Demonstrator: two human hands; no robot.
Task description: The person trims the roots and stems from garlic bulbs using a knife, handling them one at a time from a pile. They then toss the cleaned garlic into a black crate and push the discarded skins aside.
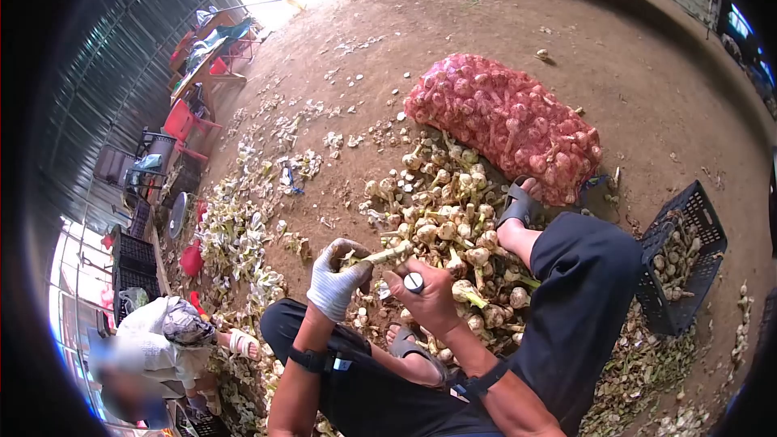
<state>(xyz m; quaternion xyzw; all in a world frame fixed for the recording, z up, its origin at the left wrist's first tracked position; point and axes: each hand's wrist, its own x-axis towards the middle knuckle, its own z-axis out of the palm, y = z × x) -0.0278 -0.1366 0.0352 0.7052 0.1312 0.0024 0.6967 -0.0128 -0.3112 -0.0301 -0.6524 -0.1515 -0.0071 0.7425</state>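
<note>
My left hand (337, 277), in a white knit glove with a soiled fingertip area, is closed around a garlic stalk (388, 254). The stalk points right, toward my other hand. My bare right hand (429, 295) grips a dark, round-handled tool (413, 282) whose pale end faces up; its working part is hidden, so its kind is unclear. The two hands are close together over a heap of garlic bulbs with stems (441, 231) on the ground between my feet.
A full red mesh sack of garlic (506, 121) lies beyond the heap. To the right stands a black plastic crate (684, 263) holding garlic. Pale peelings (231, 235) cover the ground at left. Another person (162, 340) sits at lower left, near stacked crates (136, 263) and a red chair (184, 125).
</note>
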